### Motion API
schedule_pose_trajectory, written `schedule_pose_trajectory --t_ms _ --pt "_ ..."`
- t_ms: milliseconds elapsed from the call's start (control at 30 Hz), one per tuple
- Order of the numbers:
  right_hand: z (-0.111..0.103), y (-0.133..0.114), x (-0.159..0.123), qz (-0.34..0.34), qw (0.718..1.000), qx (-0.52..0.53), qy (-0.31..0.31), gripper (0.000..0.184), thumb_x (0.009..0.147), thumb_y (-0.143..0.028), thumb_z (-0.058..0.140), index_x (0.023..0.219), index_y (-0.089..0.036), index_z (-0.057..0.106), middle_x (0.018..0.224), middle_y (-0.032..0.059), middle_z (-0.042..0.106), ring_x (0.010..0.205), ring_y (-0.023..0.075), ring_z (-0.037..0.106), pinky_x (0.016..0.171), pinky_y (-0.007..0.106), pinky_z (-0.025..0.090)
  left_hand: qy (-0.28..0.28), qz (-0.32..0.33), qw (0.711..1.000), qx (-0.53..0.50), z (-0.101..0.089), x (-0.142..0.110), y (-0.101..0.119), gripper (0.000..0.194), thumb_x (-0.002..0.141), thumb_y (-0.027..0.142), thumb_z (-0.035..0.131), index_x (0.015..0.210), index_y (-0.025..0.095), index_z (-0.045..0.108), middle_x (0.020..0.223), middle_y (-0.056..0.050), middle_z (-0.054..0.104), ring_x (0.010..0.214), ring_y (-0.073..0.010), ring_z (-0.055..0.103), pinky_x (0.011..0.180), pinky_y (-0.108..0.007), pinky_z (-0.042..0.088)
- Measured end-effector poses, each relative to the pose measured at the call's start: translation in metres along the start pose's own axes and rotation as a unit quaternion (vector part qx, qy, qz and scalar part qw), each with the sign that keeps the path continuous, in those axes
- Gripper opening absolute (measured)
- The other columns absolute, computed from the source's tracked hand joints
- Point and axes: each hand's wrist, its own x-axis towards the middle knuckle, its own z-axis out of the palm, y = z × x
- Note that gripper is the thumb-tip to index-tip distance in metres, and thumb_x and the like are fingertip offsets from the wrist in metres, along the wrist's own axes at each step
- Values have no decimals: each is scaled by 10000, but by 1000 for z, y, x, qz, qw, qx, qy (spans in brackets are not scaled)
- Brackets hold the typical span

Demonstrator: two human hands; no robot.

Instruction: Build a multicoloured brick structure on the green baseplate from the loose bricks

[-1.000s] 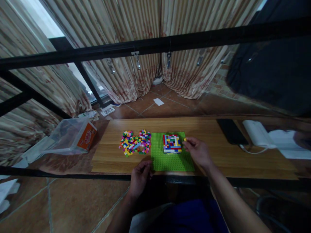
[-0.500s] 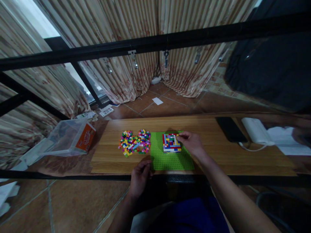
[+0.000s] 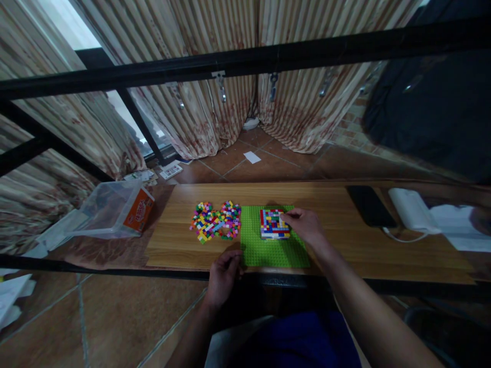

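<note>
A square, low-walled structure of multicoloured building bricks (image 3: 274,232) stands on the green studded baseplate (image 3: 264,255). My right hand (image 3: 305,225) reaches over the plate from the right, its fingertips pinched together at the structure's top right edge. Whatever is between those fingertips is too small to make out. Beside the plate's lower left edge, my left hand (image 3: 224,273) rests at the table's front with curled fingers, the tips at the baseplate's edge; what they hold, if anything, is hidden. Left of the plate lies a loose heap of small coloured bricks (image 3: 210,225).
On the wooden table (image 3: 326,204), a black phone (image 3: 370,206) is cabled to a white power bank (image 3: 410,209) at the right. A clear plastic box (image 3: 111,204) with an orange label stands at the left. A black metal bar (image 3: 245,65) crosses beyond the table.
The whole view has shifted slightly as the head moved. Both hands keep nearly the same places, the right fingertips still at the brick structure's edge.
</note>
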Motion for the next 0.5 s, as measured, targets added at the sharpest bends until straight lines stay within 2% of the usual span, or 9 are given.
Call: schedule_pose_trajectory --t_ms 167,300,500 --pt "1 6 2 15 997 69 -26 408 740 -583 590 717 -197 719 672 59 718 617 203 638 572 307 435 -6 11 1000 -3 0 0 -1 398 795 481 668 996 138 679 548 16 594 493 -92 518 490 -193 423" --pt "4 14 2 26 993 117 -11 404 765 -557 565 744 -182 715 683 58 717 606 184 628 587 302 451 -8 2 1000 -9 0 0 1 416 787 490 671 1000 133 674 537 17 591 472 -89 506 472 -191 407" --pt "12 16 -1 34 988 151 10 421 721 -589 628 758 -177 705 710 54 725 628 183 638 590 294 474 -3 -1 1000 -21 3 -3 7 392 771 480 684 972 144 675 533 19 590 467 -92 507 466 -198 413"
